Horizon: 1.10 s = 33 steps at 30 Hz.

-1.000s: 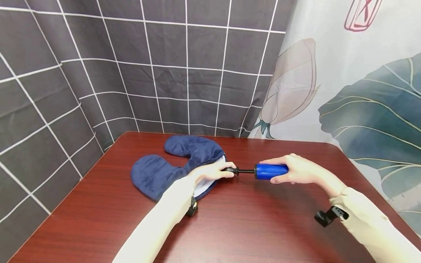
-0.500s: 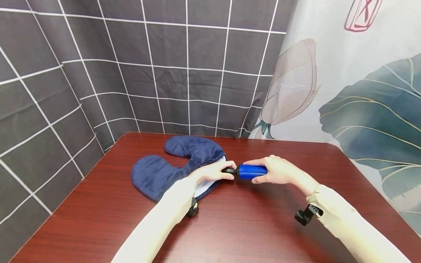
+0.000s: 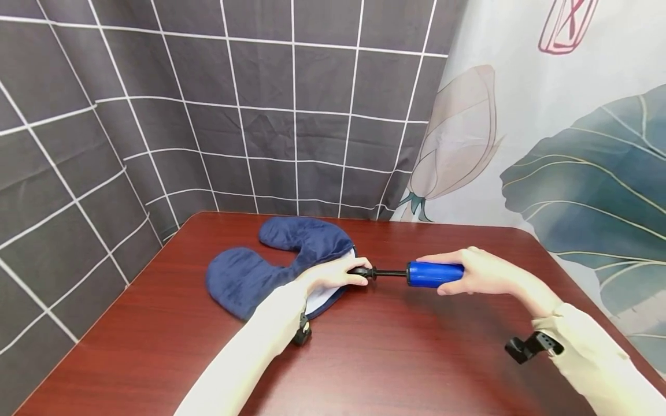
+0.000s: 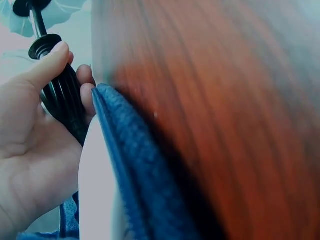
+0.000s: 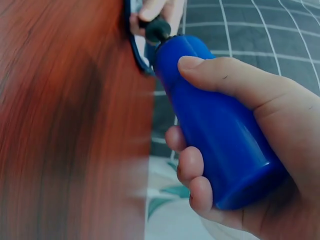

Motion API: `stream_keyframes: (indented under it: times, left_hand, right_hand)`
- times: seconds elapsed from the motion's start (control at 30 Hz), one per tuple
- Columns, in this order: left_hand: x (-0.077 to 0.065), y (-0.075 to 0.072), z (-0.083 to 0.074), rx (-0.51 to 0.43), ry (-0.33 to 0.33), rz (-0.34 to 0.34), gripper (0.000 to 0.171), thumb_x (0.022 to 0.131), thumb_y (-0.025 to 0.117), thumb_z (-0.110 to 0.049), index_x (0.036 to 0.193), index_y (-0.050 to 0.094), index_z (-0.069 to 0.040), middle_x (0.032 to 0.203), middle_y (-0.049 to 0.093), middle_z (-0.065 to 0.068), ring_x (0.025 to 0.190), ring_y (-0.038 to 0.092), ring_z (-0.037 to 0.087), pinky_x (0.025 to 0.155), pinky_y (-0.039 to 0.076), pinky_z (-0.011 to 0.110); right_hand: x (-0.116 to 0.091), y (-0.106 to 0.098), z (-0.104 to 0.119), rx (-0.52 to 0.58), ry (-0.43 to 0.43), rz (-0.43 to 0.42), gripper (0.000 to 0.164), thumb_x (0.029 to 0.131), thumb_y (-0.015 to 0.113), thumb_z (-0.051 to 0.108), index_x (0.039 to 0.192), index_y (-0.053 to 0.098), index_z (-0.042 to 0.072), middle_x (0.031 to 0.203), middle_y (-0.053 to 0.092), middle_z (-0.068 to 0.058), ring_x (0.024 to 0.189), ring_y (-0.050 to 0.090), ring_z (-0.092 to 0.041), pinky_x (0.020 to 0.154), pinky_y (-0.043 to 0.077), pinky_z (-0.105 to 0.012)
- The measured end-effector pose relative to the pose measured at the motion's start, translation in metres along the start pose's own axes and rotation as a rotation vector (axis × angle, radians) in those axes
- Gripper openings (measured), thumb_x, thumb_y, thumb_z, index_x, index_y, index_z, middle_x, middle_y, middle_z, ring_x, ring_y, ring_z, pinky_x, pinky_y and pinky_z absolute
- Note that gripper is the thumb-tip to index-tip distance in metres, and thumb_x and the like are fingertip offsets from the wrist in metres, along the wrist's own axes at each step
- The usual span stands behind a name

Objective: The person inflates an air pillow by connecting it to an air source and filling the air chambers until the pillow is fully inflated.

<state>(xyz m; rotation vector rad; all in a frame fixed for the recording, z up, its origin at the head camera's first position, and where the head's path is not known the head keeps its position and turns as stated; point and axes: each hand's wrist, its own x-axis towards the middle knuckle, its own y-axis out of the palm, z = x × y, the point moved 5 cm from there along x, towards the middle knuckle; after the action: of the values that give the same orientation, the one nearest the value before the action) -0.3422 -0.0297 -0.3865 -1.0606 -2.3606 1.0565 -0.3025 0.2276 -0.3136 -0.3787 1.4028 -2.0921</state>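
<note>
A small hand pump lies sideways between my hands, with a blue barrel (image 3: 433, 274) and a black handle (image 4: 64, 97). My left hand (image 3: 332, 274) grips the handle, thumb along its side, over the edge of a navy plush U-shaped neck pillow (image 3: 244, 280). My right hand (image 3: 486, 273) wraps round the barrel, thumb on one side and curled fingers on the other in the right wrist view. Between handle and barrel the thin black rod (image 3: 391, 273) shows, drawn out. The pillow's zipped edge (image 4: 117, 155) gapes, baring a white inside (image 4: 97, 185) beside my left palm.
Everything is over a reddish-brown wooden table (image 3: 395, 358). A dark grey curtain with white grid lines (image 3: 265, 133) hangs behind and at the left. To the right is a pale curtain with leaf and flower prints (image 3: 588, 190). Each sleeve carries a black wrist camera (image 3: 531, 346).
Half a second ago my right hand had moved left, with the barrel up against the handle. Now it is back to the right and the rod is out again. My left hand stays at the pillow.
</note>
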Motion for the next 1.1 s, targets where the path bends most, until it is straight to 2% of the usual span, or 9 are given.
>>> stream_keyframes:
  times: [0.23, 0.4, 0.53, 0.7, 0.87, 1.1]
  left_hand:
    - [0.0, 0.002, 0.002, -0.01, 0.002, -0.006, 0.023, 0.098, 0.06, -0.019, 0.117, 0.059, -0.008, 0.106, 0.064, 0.006, 0.093, 0.051, 0.006, 0.088, 0.038, 0.018]
    - [0.003, 0.004, 0.0, 0.006, -0.003, 0.005, 0.023, 0.098, 0.06, -0.02, 0.118, 0.058, -0.009, 0.105, 0.064, 0.006, 0.09, 0.05, 0.005, 0.085, 0.037, 0.017]
    - [0.003, 0.004, -0.001, 0.017, -0.017, 0.002, 0.023, 0.097, 0.061, -0.021, 0.117, 0.058, -0.009, 0.103, 0.064, 0.005, 0.087, 0.05, 0.005, 0.083, 0.038, 0.017]
    - [0.004, 0.003, 0.0, 0.018, -0.028, -0.004, 0.023, 0.097, 0.061, -0.021, 0.116, 0.058, -0.009, 0.103, 0.064, 0.005, 0.088, 0.05, 0.005, 0.084, 0.038, 0.017]
    - [0.005, 0.004, 0.0, 0.025, -0.039, -0.013, 0.023, 0.097, 0.062, -0.02, 0.116, 0.059, -0.008, 0.104, 0.063, 0.005, 0.088, 0.049, 0.005, 0.084, 0.038, 0.017]
    - [0.006, 0.006, 0.0, 0.01, -0.057, -0.012, 0.023, 0.097, 0.061, -0.02, 0.116, 0.059, -0.007, 0.102, 0.062, 0.006, 0.087, 0.049, 0.006, 0.083, 0.037, 0.018]
  right_hand:
    - [-0.028, -0.014, -0.012, -0.085, 0.004, -0.06, 0.065, 0.08, 0.076, 0.053, 0.139, 0.055, 0.035, 0.115, 0.069, -0.004, 0.081, 0.062, -0.008, 0.058, 0.05, -0.022]
    - [-0.029, -0.013, -0.011, -0.194, -0.019, -0.088, 0.063, 0.08, 0.076, 0.052, 0.138, 0.055, 0.036, 0.11, 0.071, 0.002, 0.082, 0.063, -0.005, 0.062, 0.048, -0.022]
    - [-0.016, -0.008, -0.005, -0.295, -0.052, -0.094, 0.065, 0.078, 0.078, 0.049, 0.138, 0.055, 0.037, 0.106, 0.072, 0.007, 0.082, 0.062, -0.004, 0.065, 0.047, -0.024]
    - [0.01, 0.005, 0.008, -0.329, -0.047, -0.023, 0.072, 0.076, 0.08, 0.045, 0.142, 0.05, 0.038, 0.107, 0.07, 0.001, 0.087, 0.061, -0.014, 0.067, 0.046, -0.031]
    - [0.034, 0.02, 0.015, -0.359, -0.02, 0.019, 0.073, 0.077, 0.078, 0.035, 0.143, 0.047, 0.036, 0.113, 0.068, -0.005, 0.095, 0.062, -0.022, 0.071, 0.05, -0.04]
    - [0.061, 0.038, 0.027, -0.38, -0.009, 0.05, 0.07, 0.078, 0.077, 0.032, 0.141, 0.047, 0.03, 0.11, 0.067, -0.007, 0.095, 0.061, -0.024, 0.077, 0.052, -0.044]
